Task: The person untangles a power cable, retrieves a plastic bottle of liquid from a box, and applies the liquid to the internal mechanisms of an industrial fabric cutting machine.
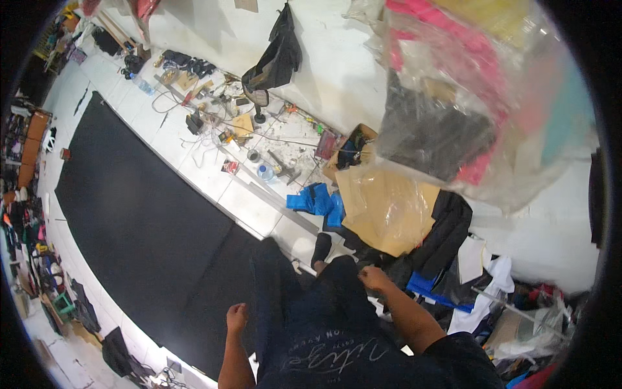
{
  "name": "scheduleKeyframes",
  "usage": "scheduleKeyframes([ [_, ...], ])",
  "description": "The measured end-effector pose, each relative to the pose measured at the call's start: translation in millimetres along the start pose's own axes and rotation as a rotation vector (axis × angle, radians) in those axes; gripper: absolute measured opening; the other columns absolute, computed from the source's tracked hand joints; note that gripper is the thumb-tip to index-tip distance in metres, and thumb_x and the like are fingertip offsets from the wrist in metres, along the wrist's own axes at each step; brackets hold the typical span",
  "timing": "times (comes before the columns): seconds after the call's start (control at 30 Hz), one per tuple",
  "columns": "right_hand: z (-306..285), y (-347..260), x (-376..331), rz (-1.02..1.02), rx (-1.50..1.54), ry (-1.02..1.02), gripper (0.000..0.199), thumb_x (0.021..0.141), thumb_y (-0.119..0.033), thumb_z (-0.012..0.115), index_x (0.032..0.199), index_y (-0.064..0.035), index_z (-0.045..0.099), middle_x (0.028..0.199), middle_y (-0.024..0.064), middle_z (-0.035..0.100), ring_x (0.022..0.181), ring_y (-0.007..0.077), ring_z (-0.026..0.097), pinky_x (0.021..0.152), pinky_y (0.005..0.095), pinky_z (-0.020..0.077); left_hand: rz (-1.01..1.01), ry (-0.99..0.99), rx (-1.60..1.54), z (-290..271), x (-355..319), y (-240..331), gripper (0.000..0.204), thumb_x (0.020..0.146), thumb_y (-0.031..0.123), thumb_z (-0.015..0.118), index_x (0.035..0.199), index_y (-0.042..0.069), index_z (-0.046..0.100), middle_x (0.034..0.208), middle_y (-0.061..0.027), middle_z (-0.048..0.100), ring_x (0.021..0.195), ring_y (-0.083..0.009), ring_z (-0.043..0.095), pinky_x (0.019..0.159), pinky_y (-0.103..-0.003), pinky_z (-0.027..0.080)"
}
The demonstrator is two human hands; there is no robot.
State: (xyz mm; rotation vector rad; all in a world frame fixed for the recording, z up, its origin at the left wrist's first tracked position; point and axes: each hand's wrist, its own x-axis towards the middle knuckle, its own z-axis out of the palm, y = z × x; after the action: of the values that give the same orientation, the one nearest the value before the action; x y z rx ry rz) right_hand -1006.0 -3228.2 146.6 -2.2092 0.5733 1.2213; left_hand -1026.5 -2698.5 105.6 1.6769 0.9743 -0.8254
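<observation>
I look down my dark shirt and dark trousers to the floor. My left hand (236, 318) hangs at my left thigh, fingers curled, with nothing in it. My right hand (374, 277) rests against my right thigh with the fingers closed; it seems to pinch the dark cloth there, but the grip is too small to make out. My dark-socked foot (321, 247) stands on white tiles beside a long black mat (136, 207).
Blue folded pieces (317, 200), a tan plastic-covered sheet (385, 211) and dark clothes (444, 236) lie ahead to the right. Tools, cables and a bottle (265, 172) litter the tiles along the white wall. Clear bags of clothing (466, 97) hang at the upper right.
</observation>
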Motion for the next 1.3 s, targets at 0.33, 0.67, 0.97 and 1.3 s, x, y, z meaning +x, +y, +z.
scheduleKeyframes([
  [0.33,-111.8,9.3,373.2,-0.047,0.391,1.006,0.03,0.091,-0.027,0.057,0.084,0.0013,0.066,0.082,0.0216,0.066,0.077,0.036,0.064,0.07,0.0449,0.0487,0.223,-0.02,0.741,192.6,91.1,91.2,0.032,0.087,0.028,0.066,0.106,0.002,0.066,0.109,-0.0188,0.062,0.106,-0.0344,0.059,0.093,-0.043,0.046],
  [0.67,-262.4,-3.5,625.8,-0.115,0.952,0.668,0.036,0.093,-0.019,0.064,0.119,0.0052,0.055,0.098,0.0183,0.065,0.082,0.0269,0.068,0.064,0.0374,0.0588,0.175,0.057,1.004,227.3,150.3,126.1,0.029,0.076,0.028,0.069,0.094,0.005,0.065,0.108,-0.0198,0.057,0.107,-0.0397,0.054,0.093,-0.049,0.044],
  [0.97,-282.0,-14.4,674.0,0.264,-0.056,0.994,0.037,0.092,-0.029,0.059,0.121,-0.0064,0.061,0.114,0.021,0.066,0.104,0.04,0.064,0.09,0.0492,0.0517,0.187,0.047,0.903,218.3,172.3,148.7,0.025,0.074,0.024,0.069,0.09,0.005,0.064,0.1,-0.0198,0.058,0.1,-0.0402,0.056,0.09,-0.049,0.044],
  [1.3,-260.7,7.6,646.8,-0.067,-0.087,1.165,0.043,0.087,-0.028,0.066,0.121,-0.0053,0.054,0.108,0.0296,0.062,0.102,0.0464,0.06,0.085,0.0541,0.0474,0.222,0.016,0.874,216.0,174.6,139.1,0.027,0.076,0.025,0.069,0.093,0.005,0.065,0.101,-0.0197,0.058,0.1,-0.0405,0.055,0.089,-0.05,0.045],
])
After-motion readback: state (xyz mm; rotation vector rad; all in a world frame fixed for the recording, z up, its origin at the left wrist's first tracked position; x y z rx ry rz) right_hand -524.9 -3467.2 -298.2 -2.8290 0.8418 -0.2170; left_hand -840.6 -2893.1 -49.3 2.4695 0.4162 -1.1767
